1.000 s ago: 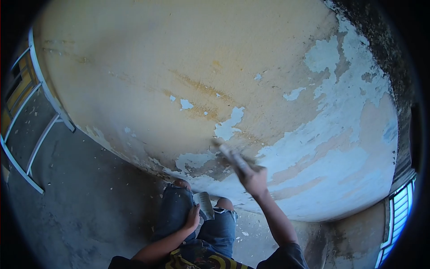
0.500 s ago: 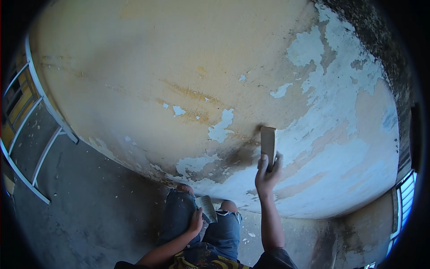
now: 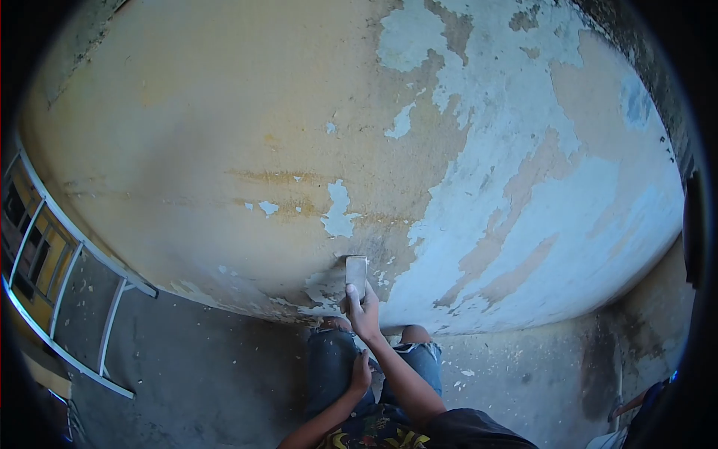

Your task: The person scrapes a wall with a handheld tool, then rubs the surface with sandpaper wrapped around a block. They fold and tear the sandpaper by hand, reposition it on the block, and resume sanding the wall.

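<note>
My right hand (image 3: 364,314) grips a flat, pale rectangular scraper (image 3: 356,274), its far edge against the lower part of the wall (image 3: 262,150). Yellowish paint covers the left of this wall, and bare light-blue patches spread over the right. Just below, my left hand (image 3: 362,374) rests near my knees, its fingers partly hidden behind my right forearm. Whatever it holds cannot be made out from here. A blue-white patch (image 3: 339,213) lies above the scraper.
A metal frame like a ladder (image 3: 82,243) stands at the left. Paint flakes lie on the grey floor (image 3: 194,352). At the lower right are a dark pipe-like object and part of something blue and white.
My right hand and the scraper have moved down and left along the wall. The view has shifted to the right. The metal scraper in my left hand no longer shows.
</note>
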The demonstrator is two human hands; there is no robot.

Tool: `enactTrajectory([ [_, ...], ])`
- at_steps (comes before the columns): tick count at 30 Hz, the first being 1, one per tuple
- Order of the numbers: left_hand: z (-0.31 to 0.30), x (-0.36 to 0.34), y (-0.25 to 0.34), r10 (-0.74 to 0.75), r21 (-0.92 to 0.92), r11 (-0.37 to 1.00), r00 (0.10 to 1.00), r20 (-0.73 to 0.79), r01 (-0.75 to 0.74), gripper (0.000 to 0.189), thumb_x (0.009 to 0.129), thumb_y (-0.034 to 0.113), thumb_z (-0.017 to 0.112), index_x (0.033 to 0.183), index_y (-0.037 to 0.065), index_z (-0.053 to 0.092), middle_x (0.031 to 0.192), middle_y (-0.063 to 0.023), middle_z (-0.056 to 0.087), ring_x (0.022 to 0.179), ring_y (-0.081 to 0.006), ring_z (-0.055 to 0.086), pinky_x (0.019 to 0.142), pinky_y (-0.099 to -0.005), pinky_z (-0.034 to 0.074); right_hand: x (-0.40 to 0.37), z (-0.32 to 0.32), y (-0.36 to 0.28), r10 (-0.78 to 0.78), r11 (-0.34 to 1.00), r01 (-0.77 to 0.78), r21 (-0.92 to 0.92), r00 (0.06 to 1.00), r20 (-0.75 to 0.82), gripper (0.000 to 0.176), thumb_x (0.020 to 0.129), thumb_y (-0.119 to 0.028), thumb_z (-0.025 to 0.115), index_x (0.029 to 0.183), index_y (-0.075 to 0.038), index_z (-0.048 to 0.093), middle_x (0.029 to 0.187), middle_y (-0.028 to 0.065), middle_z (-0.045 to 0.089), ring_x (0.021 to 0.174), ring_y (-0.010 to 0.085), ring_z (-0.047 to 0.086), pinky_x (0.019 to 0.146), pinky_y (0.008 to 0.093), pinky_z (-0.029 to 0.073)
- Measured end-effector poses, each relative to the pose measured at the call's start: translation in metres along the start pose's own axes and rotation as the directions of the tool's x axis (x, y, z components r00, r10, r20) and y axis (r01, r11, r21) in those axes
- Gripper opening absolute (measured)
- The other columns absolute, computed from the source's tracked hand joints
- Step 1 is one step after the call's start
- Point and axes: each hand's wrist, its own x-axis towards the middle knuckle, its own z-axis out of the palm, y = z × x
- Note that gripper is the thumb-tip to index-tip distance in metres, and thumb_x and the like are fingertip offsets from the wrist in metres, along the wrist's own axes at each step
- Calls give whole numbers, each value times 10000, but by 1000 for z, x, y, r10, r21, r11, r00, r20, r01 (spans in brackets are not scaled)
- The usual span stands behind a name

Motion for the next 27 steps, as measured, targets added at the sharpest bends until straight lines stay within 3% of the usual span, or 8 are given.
enactTrajectory([
  [4,-5,-1,5,58,113,992,997,53,-64,491,1049,393,337,1172,-48,517,1066,-149,550,952,-255,591,680,-355,527,-21,-4,27,50,997,-51,-58,998,-27,291,999,-299,561,1035,-11,585,634,2,544,550,83,510,505,271,409],
  [7,-5,5,9,304,453,824,940,153,-340,497,1051,383,317,1187,-52,516,1087,-155,529,916,-234,584,678,-341,537,-25,-7,39,24,996,-26,-82,999,-23,302,992,-301,571,1020,-1,591,608,10,546,537,90,510,503,277,410],
  [10,-10,0,-1,217,450,848,959,185,-278,514,1050,397,325,1200,-55,517,1097,-151,512,877,-209,573,671,-328,543,4,5,-6,-170,958,163,-235,985,-10,312,983,-302,581,1019,8,599,590,29,547,528,100,509,506,293,416],
  [12,-9,4,-7,-54,47,997,998,30,52,515,1048,406,346,1198,-55,519,1077,-137,511,851,-187,557,654,-307,534,24,11,-45,-137,971,143,-191,990,43,320,978,-305,586,1034,10,602,598,40,551,538,106,516,517,299,423],
  [14,-17,9,-18,-89,-5,996,995,33,89,502,1048,397,366,1220,-52,513,1104,-137,516,904,-202,568,651,-297,537,26,16,-49,-121,980,135,-144,988,99,330,974,-308,591,1049,13,606,606,51,555,548,113,524,529,305,430],
  [18,-7,1,2,192,260,941,975,115,-216,453,1053,337,343,1251,-36,507,1085,-162,537,964,-208,573,715,-310,528,-22,5,37,83,985,-72,-155,994,67,312,988,-318,565,988,-7,593,629,26,549,582,101,525,541,296,427],
  [22,-21,18,-42,586,503,634,790,183,-587,417,1054,296,319,1253,-11,519,1037,-178,553,964,-200,574,757,-320,513,-27,-3,38,104,981,-100,-163,994,16,306,1008,-315,535,915,-27,583,620,0,535,562,78,508,516,271,411],
  [27,-11,7,-9,50,229,971,996,73,-65,462,1052,395,348,1180,-4,540,994,-91,536,817,-168,553,641,-291,506,11,3,-43,7,987,7,-162,996,83,401,964,-365,594,1041,29,605,631,81,575,570,140,553,556,333,448],
])
